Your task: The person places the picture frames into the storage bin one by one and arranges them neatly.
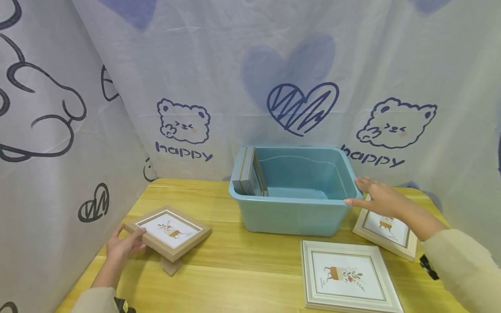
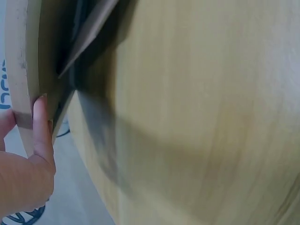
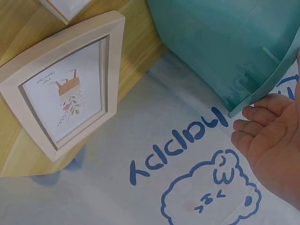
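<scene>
We take as the governing relation the position of the tan frame [image 1: 169,231] with respect to the bin [image 1: 293,218]: the frame lies to the left of the bin and nearer to the person, well apart from it. The left hand [image 1: 120,248] is the nearer one and pinches the frame at its left corner, digits on opposite faces, parted only by the thickness of the edge. From this grip the frame extends to the right, its face upward and its body lifted on a slant; its long axis appears to run from the gripped corner toward the near right, diagonal to the bin's left-to-right long axis. A support leg [image 1: 171,266] projects below; we cannot tell whether it touches the table [image 1: 235,284]. The right hand [image 1: 377,199] is at the bin's right rim, thumb and fingers spread and not wrapped round it, and carries no frame. We count one bin, one frame in hand, and two frames lying on the table: a cream frame [image 1: 307,274] in front of the bin and a pale frame [image 1: 385,227] to its right. Inside the bin, at least two stored frames [image 1: 245,170] stand on edge against the left end; their exact number we cannot tell.
</scene>
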Tool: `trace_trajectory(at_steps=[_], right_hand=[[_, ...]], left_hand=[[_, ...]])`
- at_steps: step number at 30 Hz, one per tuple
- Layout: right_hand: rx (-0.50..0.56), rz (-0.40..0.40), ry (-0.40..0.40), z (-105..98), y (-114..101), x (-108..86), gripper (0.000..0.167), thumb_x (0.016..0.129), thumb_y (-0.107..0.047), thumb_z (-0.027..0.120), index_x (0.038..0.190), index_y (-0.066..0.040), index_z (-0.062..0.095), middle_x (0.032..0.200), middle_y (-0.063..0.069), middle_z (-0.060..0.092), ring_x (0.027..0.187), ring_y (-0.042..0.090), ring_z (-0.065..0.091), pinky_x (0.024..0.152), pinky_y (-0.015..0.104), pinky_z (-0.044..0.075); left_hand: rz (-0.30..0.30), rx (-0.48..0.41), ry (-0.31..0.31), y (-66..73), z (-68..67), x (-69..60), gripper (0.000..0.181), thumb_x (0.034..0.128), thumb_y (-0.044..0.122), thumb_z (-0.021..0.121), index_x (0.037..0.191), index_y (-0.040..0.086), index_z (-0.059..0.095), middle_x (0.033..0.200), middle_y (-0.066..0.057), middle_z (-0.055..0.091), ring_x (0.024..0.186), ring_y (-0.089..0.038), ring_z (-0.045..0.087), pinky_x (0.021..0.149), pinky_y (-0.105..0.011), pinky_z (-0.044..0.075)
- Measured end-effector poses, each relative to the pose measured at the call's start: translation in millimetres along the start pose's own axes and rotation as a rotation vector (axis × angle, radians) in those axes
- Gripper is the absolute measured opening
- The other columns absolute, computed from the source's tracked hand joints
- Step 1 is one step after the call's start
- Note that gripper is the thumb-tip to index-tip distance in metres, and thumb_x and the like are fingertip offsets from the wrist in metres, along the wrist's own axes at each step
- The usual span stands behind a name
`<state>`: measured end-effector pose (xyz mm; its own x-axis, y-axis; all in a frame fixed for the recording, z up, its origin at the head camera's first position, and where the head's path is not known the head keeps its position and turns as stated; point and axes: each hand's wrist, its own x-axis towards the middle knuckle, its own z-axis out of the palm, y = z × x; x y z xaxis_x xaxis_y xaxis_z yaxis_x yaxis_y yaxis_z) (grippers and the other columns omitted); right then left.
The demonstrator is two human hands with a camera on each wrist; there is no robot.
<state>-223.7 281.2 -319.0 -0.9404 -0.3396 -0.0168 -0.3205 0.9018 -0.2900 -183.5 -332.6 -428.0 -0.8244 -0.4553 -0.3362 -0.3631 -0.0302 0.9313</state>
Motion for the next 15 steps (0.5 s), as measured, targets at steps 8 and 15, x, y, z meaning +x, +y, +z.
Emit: trace_trajectory(at_steps=[8,15], right_hand=[[0.003,-0.005,-0.005,4,0,-1.4,0.091,0.086,-0.054,0.055,0.135,0.017,0.029,0.142,0.038,0.022,0.13,0.055,0.022,0.105,0.065,0.022],[-0.007,-0.001,-0.008,5,1,-2.9,0.092,0.087,-0.055,0.053,0.136,0.017,0.027,0.143,0.038,0.02,0.131,0.055,0.02,0.106,0.064,0.021]], left_hand=[[0.065,-0.02,-0.047,-0.5,0.9,3.8,0.101,0.0808,0.013,0.071,0.149,0.012,-0.003,0.098,-0.016,0.052,0.059,-0.007,0.064,0.065,-0.025,0.058],[0.156,0.04,-0.064,15.0,11.9,-20.8,0.09,0.0874,0.005,0.06,0.149,0.012,-0.006,0.076,0.001,0.057,0.056,-0.006,0.064,0.063,-0.025,0.058]])
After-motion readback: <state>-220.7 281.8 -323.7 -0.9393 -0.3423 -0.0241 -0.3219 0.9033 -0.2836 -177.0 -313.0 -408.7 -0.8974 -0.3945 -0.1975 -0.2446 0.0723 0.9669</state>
